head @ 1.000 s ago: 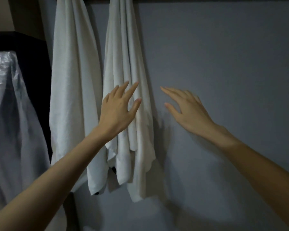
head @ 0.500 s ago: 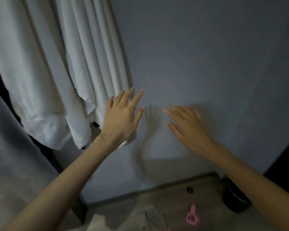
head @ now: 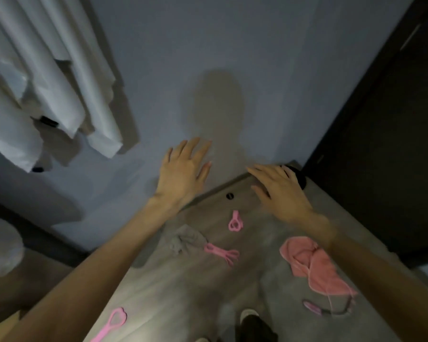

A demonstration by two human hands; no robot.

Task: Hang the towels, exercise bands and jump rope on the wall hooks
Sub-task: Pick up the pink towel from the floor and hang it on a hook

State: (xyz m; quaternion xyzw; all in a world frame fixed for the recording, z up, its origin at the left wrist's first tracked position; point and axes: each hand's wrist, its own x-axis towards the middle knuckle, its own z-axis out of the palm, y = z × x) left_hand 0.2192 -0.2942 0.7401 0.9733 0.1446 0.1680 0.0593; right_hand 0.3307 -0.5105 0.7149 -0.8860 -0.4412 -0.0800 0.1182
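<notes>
Two white towels (head: 52,77) hang on the grey wall at the upper left; their hooks are out of frame. My left hand (head: 183,169) and my right hand (head: 279,191) are both held out in front of me, fingers spread, holding nothing. On the floor below lie a pink towel (head: 314,265), a grey towel (head: 185,239), a small pink exercise band (head: 235,222), a bundled pink band (head: 221,253), another pink band (head: 111,324) at the lower left, and a jump rope handle with dark cord (head: 314,306).
A dark door or cabinet (head: 386,134) fills the right side. A black bin (head: 300,178) sits in the corner behind my right hand. A small round black fitting (head: 229,196) is in the floor near the wall. My foot (head: 250,317) shows at the bottom.
My view has swung down from the hanging towels to the floor, bringing the pink items and grey towel into sight. Both hands have dropped lower with it and stay empty.
</notes>
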